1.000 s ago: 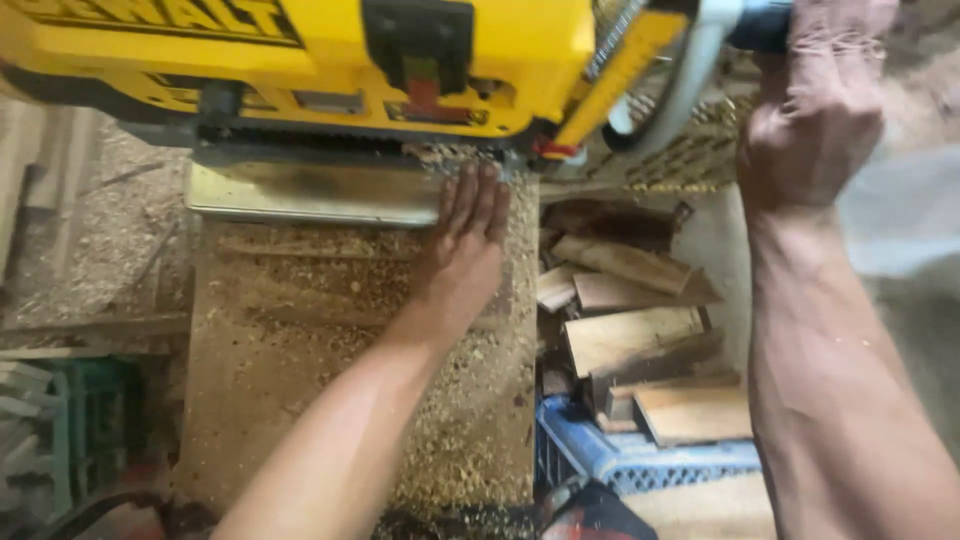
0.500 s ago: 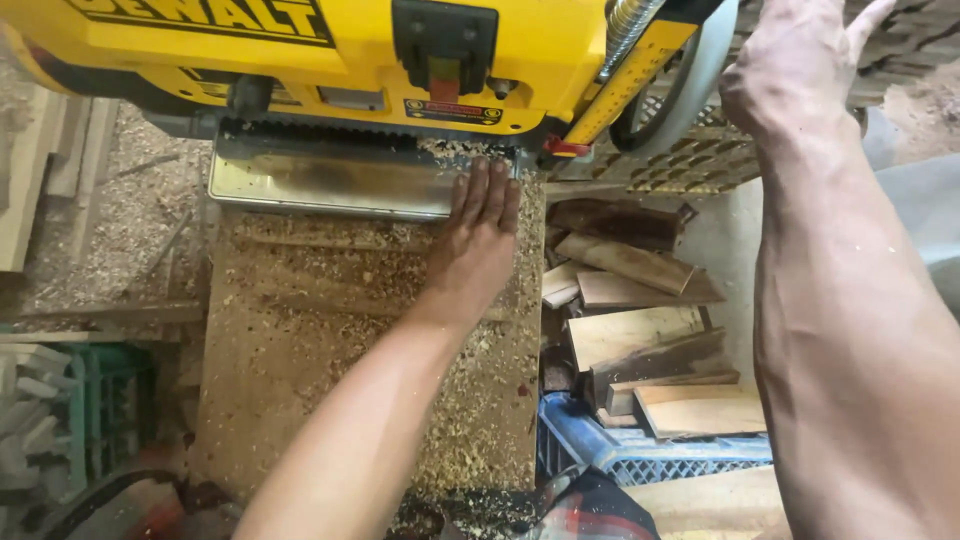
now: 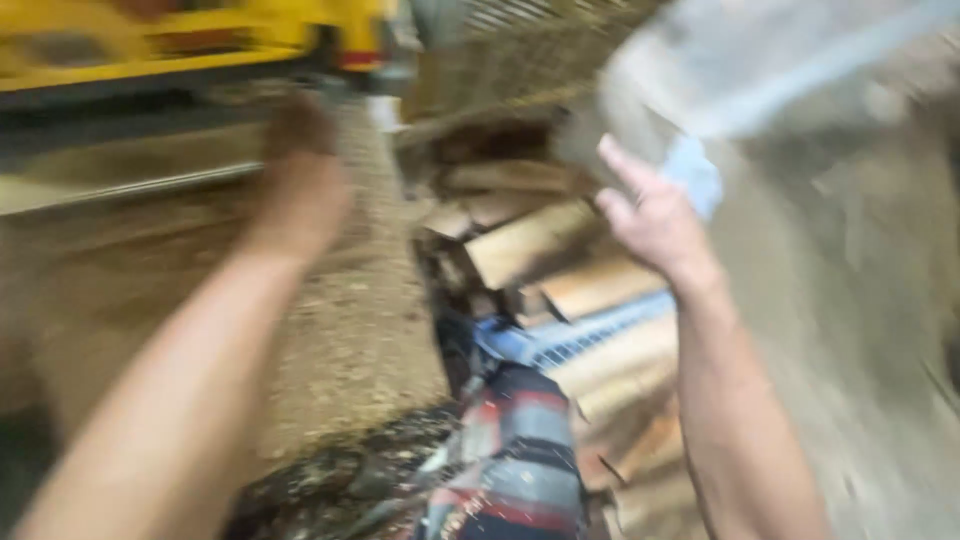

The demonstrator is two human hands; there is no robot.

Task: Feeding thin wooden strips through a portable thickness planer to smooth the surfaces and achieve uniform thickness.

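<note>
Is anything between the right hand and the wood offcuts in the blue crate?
Nothing visible: the right hand hangs open above the wood offcuts in the blue crate, though the picture is blurred.

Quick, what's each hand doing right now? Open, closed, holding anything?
Left hand: blurred, near the sawdust-covered board; grip cannot be told.
Right hand: open, fingers spread, holding nothing, above the wood offcuts.
</note>
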